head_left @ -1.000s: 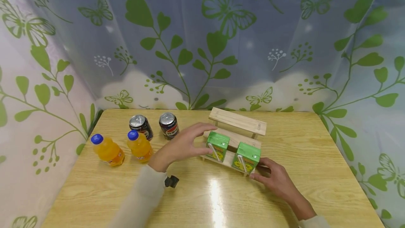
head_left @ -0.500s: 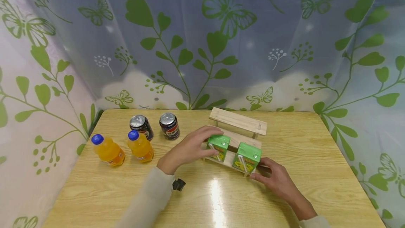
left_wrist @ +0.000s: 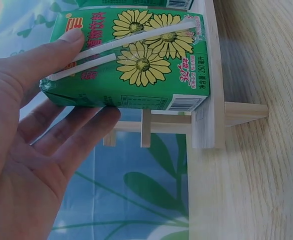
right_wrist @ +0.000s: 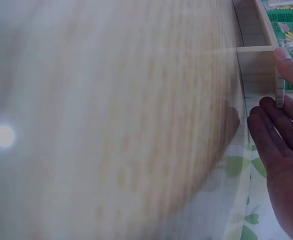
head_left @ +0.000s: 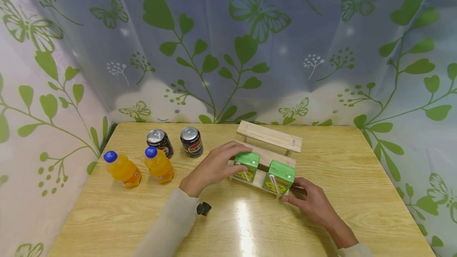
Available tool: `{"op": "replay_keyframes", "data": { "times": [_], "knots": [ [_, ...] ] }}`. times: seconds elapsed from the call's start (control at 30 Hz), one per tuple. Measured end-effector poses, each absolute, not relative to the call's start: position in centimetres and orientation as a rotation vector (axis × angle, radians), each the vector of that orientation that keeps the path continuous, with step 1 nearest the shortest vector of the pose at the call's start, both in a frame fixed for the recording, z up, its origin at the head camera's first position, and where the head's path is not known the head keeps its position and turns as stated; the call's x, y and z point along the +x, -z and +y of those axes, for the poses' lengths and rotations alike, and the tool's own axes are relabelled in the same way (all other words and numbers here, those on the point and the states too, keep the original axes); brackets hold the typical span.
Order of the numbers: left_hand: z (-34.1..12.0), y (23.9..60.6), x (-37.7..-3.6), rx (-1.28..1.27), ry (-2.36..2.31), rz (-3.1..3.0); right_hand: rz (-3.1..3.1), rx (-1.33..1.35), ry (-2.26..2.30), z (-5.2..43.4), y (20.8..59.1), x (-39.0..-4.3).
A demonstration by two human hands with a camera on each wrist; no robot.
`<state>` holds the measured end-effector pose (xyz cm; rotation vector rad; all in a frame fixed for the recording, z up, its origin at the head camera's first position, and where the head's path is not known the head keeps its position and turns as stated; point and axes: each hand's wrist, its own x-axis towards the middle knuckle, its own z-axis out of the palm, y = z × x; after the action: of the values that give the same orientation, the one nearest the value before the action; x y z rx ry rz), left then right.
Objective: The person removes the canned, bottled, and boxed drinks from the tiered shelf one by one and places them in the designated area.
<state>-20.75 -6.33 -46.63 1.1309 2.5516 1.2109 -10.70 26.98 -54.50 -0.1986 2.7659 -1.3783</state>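
A stepped wooden display stand [head_left: 269, 135] has two green drink cartons with straws on its lowest tier. My left hand [head_left: 216, 165] grips the left carton [head_left: 251, 161] from its left side. In the left wrist view, the thumb lies on the straw side of this carton [left_wrist: 141, 60] and the fingers pass behind it. At the stand's right end, beside the right carton [head_left: 282, 173], is my right hand [head_left: 315, 203]. The right wrist view has its thumb at the front edge of the stand [right_wrist: 259, 72] and the fingers at the end of the board, holding it.
Two orange drink bottles with blue caps, a left one [head_left: 123, 171] and a right one [head_left: 159, 167], stand on the table's left. Behind them are two dark soda cans, one [head_left: 159, 142] partly hidden and another [head_left: 191, 142]. A patterned curtain [head_left: 221, 70] borders the table [head_left: 335, 158].
My left hand has moved right and closed around the left carton, which was beside its open fingers a second ago. My right hand stays at the stand's end.
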Motion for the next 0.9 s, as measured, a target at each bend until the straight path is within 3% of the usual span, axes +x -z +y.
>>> {"op": "replay_keyframes", "data": {
  "times": [0.9],
  "knots": [
    [-10.8,45.5,-19.1,1.119,-1.246,2.757,2.762,-0.217,1.382,27.0,54.6,-10.8]
  ]
}}
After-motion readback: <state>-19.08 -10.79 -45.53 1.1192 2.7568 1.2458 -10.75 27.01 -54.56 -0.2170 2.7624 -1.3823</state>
